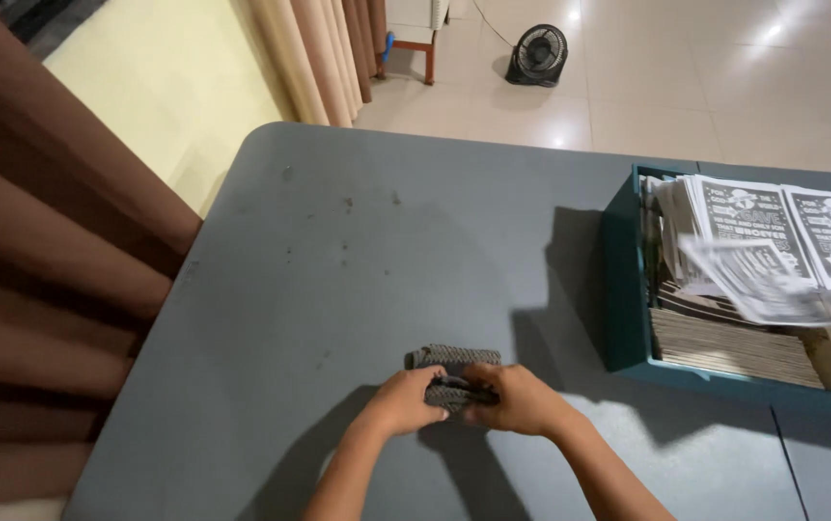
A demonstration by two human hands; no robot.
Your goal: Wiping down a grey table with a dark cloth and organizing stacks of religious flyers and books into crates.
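Cloth: small grey folded cloth lies on the grey tabletop, long axis left-right.
Grip: left hand and right hand both pinch its near edge.
Around: teal box of printed papers stands right, apart.

Folded cloth: grey, fine woven texture, darker grey fold in the middle. Surface: dull slate blue-grey with small dark specks. Box: teal. Leaflets inside: black-and-white print, pale edges stacked below. Curtains: brown, lighter tan further back. Floor: cream tiles. Fan: black.
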